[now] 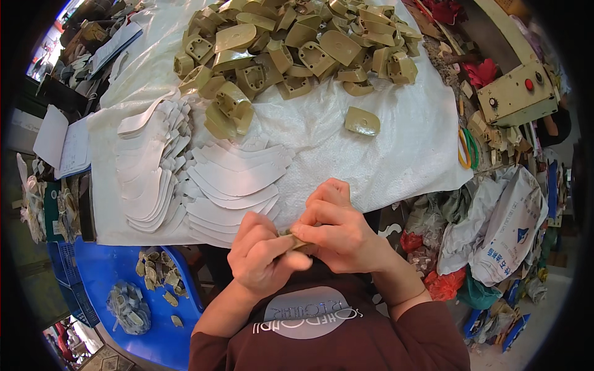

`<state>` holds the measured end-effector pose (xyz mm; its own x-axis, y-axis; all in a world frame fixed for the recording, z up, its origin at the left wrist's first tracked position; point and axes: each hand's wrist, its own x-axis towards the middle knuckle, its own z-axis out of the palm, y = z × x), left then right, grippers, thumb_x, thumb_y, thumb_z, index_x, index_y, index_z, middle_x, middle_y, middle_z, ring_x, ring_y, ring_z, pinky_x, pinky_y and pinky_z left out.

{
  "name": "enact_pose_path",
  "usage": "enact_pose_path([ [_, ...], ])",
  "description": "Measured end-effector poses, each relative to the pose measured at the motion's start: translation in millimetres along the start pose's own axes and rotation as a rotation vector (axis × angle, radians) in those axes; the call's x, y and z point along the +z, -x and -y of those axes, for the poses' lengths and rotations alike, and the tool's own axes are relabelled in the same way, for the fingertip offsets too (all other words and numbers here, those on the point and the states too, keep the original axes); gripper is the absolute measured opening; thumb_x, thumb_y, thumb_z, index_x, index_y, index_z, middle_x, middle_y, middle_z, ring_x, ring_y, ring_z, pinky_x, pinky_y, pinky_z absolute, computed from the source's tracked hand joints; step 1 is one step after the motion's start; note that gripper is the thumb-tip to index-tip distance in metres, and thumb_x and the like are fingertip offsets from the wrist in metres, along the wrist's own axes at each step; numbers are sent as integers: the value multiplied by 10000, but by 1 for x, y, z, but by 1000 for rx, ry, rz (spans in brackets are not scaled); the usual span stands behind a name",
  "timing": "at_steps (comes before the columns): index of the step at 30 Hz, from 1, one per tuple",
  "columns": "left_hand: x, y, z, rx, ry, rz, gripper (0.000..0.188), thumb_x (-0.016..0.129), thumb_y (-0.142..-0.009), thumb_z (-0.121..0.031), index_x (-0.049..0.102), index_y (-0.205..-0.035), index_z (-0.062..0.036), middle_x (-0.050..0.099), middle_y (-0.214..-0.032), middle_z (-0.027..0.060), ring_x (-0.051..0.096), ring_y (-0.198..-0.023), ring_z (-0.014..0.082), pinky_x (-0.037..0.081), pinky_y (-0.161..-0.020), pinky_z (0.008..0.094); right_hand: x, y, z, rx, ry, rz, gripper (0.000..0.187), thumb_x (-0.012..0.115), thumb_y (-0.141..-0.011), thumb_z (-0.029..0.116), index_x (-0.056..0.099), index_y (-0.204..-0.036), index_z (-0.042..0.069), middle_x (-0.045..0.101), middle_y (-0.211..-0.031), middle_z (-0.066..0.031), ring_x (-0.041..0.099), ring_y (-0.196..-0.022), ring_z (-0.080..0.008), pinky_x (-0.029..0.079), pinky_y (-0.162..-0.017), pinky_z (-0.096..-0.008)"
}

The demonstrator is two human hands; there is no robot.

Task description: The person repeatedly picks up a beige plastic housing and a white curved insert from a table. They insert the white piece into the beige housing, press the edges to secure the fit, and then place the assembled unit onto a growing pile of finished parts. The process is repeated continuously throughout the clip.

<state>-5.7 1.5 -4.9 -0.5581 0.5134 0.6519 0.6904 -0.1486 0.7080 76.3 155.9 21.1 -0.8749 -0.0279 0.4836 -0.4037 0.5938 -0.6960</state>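
Head view: left hand (257, 252) and right hand (337, 234) pinch a mostly hidden olive piece (301, 243) between them, near the white sheet (411, 145); probably light, stiff, slightly slippery, best gripped by opposite edges.

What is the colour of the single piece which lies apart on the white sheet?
Olive-tan, shiny; the single piece shows best in the head view.

At right I see a red-buttoned beige control box (518, 97); at left, an open notebook (73, 145) and a blue plastic chair (101, 272).
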Motion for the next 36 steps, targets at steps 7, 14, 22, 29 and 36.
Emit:
enact_pose_path([
  [7,-18,-4,10,64,-221,-98,359,762,-513,42,684,-839,-89,487,-709,3,479,-713,216,394,-635,320,-1,-9,10,-23,66,-119,321,763,-707,215,602,-943,67,624,-995,-39,515,-903,-241,373,-837,-408],
  [14,-21,-8,0,44,11,-189,302,771,-569,32,664,-798,-133,492,-837,33,463,-731,227,395,-664,313,19,25,3,690,-818,-223,226,657,-884,173,571,-1009,5,621,-1012,-93,584,-965,-187,478,-840,-332],
  [22,-10,-3,-4,128,28,41,314,688,-563,79,586,-821,-69,598,-920,99,629,-806,256,403,-616,323,19,22,13,621,-1055,-397,273,381,-1011,202,477,-1129,-25,580,-1147,-266,596,-1070,-310,484,-918,-430],
  [29,3,-15,-12,248,-381,76,230,667,-559,-19,567,-762,-60,563,-855,79,583,-698,221,335,-547,313,24,23,18,523,-862,-392,289,404,-1003,159,524,-1141,-65,609,-1162,-203,611,-1046,-224,479,-907,-311],
  [36,0,-12,-3,166,-345,81,244,676,-580,-5,579,-802,-38,567,-847,78,577,-694,230,358,-549,322,12,22,2,350,-433,-121,333,468,-971,180,525,-1206,-49,597,-1189,-177,617,-1009,-233,480,-872,-333],
])
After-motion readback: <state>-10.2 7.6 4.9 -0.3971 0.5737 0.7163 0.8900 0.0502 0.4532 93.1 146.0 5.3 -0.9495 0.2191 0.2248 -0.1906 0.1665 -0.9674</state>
